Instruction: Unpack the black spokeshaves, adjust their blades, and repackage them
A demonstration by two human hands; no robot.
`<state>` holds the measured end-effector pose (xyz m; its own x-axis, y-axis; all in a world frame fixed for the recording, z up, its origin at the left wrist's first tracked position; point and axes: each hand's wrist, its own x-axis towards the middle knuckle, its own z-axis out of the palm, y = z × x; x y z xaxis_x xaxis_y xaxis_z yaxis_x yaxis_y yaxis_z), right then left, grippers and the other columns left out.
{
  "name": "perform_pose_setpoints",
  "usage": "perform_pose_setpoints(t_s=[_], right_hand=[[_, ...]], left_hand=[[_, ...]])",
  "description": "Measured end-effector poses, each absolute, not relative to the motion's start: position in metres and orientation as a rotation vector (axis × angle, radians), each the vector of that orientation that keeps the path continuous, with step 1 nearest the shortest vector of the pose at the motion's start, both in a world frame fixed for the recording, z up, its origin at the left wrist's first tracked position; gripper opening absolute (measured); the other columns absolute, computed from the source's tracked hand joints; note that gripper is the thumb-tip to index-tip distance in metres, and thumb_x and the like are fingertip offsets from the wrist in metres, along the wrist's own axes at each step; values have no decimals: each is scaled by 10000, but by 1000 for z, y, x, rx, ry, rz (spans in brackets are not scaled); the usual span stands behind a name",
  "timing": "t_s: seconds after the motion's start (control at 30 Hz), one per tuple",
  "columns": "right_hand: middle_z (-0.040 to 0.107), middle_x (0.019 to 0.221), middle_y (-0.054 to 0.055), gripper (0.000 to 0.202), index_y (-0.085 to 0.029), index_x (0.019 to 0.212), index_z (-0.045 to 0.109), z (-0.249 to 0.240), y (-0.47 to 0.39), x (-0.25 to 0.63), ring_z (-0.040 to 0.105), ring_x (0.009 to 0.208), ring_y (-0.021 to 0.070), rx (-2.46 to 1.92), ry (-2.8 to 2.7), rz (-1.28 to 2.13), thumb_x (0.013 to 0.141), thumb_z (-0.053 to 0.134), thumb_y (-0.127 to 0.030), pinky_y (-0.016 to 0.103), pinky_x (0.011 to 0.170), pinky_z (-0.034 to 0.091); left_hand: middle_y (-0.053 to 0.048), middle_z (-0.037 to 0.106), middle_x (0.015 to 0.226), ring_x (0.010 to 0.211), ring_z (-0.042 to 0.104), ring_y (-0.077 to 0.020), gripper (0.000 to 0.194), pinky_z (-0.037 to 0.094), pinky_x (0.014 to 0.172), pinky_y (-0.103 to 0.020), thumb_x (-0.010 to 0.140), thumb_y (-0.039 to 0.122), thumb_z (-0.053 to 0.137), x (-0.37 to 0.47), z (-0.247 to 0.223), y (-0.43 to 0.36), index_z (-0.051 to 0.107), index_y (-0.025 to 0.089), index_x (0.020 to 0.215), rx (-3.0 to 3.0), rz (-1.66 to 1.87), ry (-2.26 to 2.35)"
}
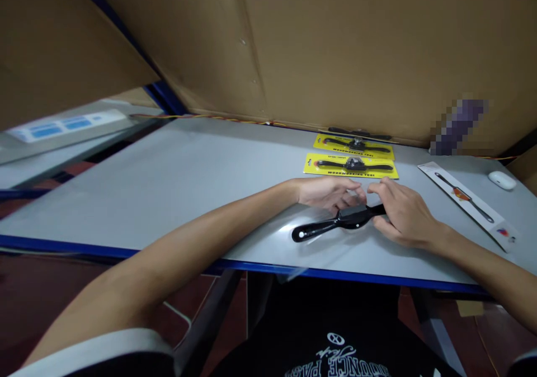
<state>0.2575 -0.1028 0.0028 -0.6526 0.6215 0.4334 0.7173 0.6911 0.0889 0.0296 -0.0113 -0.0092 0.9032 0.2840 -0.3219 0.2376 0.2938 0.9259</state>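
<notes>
A black spokeshave [318,229] is tilted slightly above the grey table, near its front edge. My right hand [400,212] is closed around its right handle, with thumb and fingers on either side. Just behind the tool's middle, my left hand [335,193] has its palm turned up and its fingers loosely curled and apart. Whether those fingertips touch the tool I cannot tell. Clear plastic [274,229] shines under and around the spokeshave, and a corner of it hangs over the table edge.
Two yellow-carded spokeshaves [351,166] lie behind my hands, with another dark tool [361,132] by the cardboard wall. To the right are a white backing card [465,203] picturing a spokeshave, a white earbud case [502,180] and a blurred purple item [459,128]. A white-and-blue box [69,125] sits far left.
</notes>
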Motion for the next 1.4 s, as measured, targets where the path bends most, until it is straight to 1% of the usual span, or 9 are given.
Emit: perform_pose_setpoints(t_s=[0.2, 0.33, 0.57, 0.7, 0.8, 0.87, 1.07, 1.2, 1.4], right_hand=[[577, 940, 61, 399, -208, 1118, 473, -1, -103, 258, 563, 787, 242, -1025, -2429, -215, 721, 502, -192, 360, 679, 445], [534, 928, 34, 409, -242, 1102, 433, 0, -101, 257, 541, 805, 234, -1019, -2305, -135, 713, 515, -146, 353, 686, 438], [582, 1030, 72, 310, -253, 1072, 491, -2, -99, 263, 556, 983, 292, -914, -2232, -285, 792, 504, -119, 468, 864, 417], [594, 1251, 117, 380, -261, 1230, 558, -3, -95, 272, 573, 1168, 347, -971, -2246, -263, 858, 561, -182, 549, 978, 423], [534, 1467, 163, 451, -245, 1420, 507, -1, -89, 278, 513, 1344, 359, -987, -2423, -159, 970, 533, -246, 562, 1057, 429], [560, 1460, 166, 466, -237, 1500, 463, 0, -85, 280, 532, 1337, 340, -1007, -2557, -53, 1040, 479, -310, 545, 1061, 452], [628, 1086, 138, 555, -179, 1447, 588, -3, -79, 286, 638, 904, 283, -1368, -2559, -13, 1059, 419, -538, 489, 857, 545], [649, 1080, 131, 531, -192, 1361, 649, 0, -75, 297, 645, 976, 292, -1425, -2554, -30, 1074, 374, -544, 483, 894, 531], [678, 1245, 172, 541, -166, 1328, 683, 11, -56, 330, 662, 1112, 336, -1715, -2352, -93, 1084, 278, -429, 520, 973, 505]], left_hand=[[-13, 658, 991, 919, 622, -176, 513, 513, 757, -286, 766, 522, 800, 26, 6, -17, 623, 227, 1146, 1480, -30, 394], [8, 635, 917, 856, 594, -162, 513, 491, 730, -278, 782, 475, 785, 27, 20, -26, 632, 207, 1191, 1760, -51, 373], [3, 668, 917, 823, 595, -165, 433, 491, 739, -284, 824, 412, 694, 25, 24, -23, 705, 204, 1204, 1865, -35, 390], [-31, 732, 1073, 937, 648, -195, 535, 526, 869, -331, 865, 412, 664, 22, 18, -17, 664, 225, 1366, 1957, 68, 406], [-48, 747, 1110, 981, 659, -199, 549, 523, 918, -334, 925, 413, 599, 21, 15, -14, 620, 233, 1443, 2078, 142, 414], [-67, 752, 1116, 962, 662, -204, 536, 519, 907, -331, 966, 426, 547, 20, 15, -13, 609, 218, 1457, 2203, 170, 444], [-140, 757, 1102, 903, 658, -246, 516, 478, 818, -355, 1013, 537, 466, 10, 12, -3, 713, 153, 1253, 2736, 397, 850], [-114, 745, 911, 766, 627, -210, 478, 429, 705, -320, 1031, 443, 362, -10, 15, 11, 740, 164, 946, 2897, 445, 828], [-26, 638, 661, 561, 472, -135, 487, 347, 594, -281, 1011, 484, 388, -22, 15, 20, 660, 166, 763, 2779, 439, 809]])
